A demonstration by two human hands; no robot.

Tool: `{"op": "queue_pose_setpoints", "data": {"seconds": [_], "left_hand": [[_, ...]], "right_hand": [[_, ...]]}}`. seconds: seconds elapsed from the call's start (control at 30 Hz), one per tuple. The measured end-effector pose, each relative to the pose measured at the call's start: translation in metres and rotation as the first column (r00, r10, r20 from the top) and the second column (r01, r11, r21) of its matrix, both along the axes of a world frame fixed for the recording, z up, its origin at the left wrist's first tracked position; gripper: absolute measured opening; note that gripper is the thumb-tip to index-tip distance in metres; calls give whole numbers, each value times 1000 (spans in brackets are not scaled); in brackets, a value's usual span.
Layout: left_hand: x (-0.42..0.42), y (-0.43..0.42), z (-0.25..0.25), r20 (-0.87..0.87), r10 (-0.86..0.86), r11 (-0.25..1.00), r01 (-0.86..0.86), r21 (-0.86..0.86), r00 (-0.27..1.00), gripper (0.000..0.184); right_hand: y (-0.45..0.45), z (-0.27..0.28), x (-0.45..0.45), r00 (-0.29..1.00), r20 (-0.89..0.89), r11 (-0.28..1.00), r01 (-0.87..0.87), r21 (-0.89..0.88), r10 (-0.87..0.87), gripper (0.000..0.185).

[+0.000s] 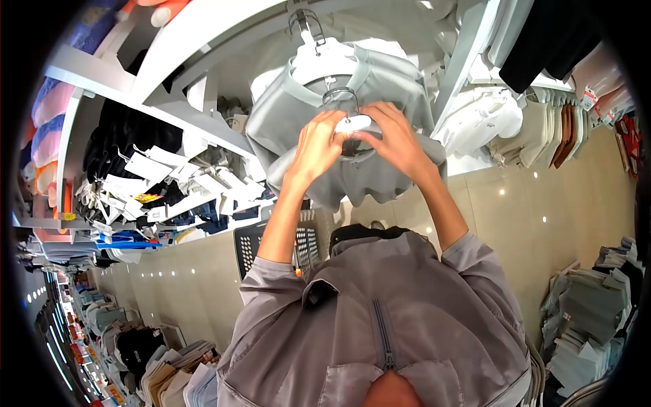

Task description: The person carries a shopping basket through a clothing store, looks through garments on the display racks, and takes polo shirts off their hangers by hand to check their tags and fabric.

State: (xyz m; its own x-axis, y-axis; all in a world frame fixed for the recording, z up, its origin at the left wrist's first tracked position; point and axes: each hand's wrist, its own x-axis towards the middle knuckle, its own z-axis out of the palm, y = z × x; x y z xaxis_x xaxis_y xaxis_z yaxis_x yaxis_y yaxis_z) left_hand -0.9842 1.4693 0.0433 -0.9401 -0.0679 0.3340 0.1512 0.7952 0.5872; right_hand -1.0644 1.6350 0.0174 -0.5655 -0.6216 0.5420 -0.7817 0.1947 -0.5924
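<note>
Left fingers (325, 122), right fingers (381, 114) curled around white hanger (354, 123); tips partly hidden, grey garment (346, 180) partly covered.

At upper centre, the left hand (317, 146) and right hand (395, 139) flank a hanger (354, 124) bearing a shirt (356, 182), before other shirts (270, 117). Below lies a basket (249, 249), beside the left forearm. Side garments (129, 139) fill mid-left; clothes stacks (590, 308) occupy lower right, beyond the floor (502, 210).

Grey garment (376, 178), white hanger (355, 124), beige floor (498, 237)
</note>
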Motion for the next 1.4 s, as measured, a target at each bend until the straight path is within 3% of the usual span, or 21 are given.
{"op": "queue_pose_setpoints", "data": {"seconds": [0.03,0.1,0.23,0.27,0.3,0.43,0.5,0.6,0.93,1.0,1.1,1.13,1.2,1.33,1.4], "left_hand": [[-3,-2,4,-9,2,1000,-2,-7,1000,32],[-6,-7,13,-62,45,999,-44,20,997,29],[-24,-18,37,-221,103,994,-108,-11,970,29],[-30,-24,43,-208,109,994,-111,5,972,30],[-37,-27,45,-292,116,993,-112,30,950,30],[-59,-43,45,-283,179,984,-168,63,942,32],[-60,-44,37,-288,191,982,-185,47,938,32],[-64,-46,29,-223,219,976,-210,65,950,31],[-64,-42,21,-234,235,970,-211,124,943,32],[-58,-39,21,-521,205,960,-273,-57,829,28],[-27,-28,16,-597,246,950,-313,-8,763,21],[-14,-26,5,-580,245,956,-293,12,777,18],[14,-20,-33,-466,294,952,-298,66,835,12],[58,-9,-129,16,386,899,-379,220,923,14],[76,-6,-168,302,353,867,-431,250,886,15]], "right_hand": [[-5,6,-6,1000,-9,1000,-2,-7,2,38],[-14,19,-15,984,162,995,-65,-78,77,28],[-38,48,-45,992,-87,984,-102,-146,90,23],[-41,61,-47,991,73,988,-104,-114,113,21],[-45,63,-51,991,67,988,-107,-113,115,21],[-63,72,-69,996,8,990,-84,-117,85,24],[-65,72,-70,996,76,999,-49,-4,49,23],[-76,46,-86,995,-8,990,-95,-101,95,24],[-77,28,-91,991,83,993,-94,-73,100,31],[-77,22,-85,991,-131,971,-19,-240,-13,26],[-54,33,-65,995,-54,954,67,-291,-86,22],[-45,28,-57,996,-48,955,64,-289,-81,22],[-26,7,-38,979,150,935,181,-304,-141,20],[-9,-71,4,864,498,977,159,-139,-70,13],[1,-115,23,795,601,996,30,84,-75,16]]}}
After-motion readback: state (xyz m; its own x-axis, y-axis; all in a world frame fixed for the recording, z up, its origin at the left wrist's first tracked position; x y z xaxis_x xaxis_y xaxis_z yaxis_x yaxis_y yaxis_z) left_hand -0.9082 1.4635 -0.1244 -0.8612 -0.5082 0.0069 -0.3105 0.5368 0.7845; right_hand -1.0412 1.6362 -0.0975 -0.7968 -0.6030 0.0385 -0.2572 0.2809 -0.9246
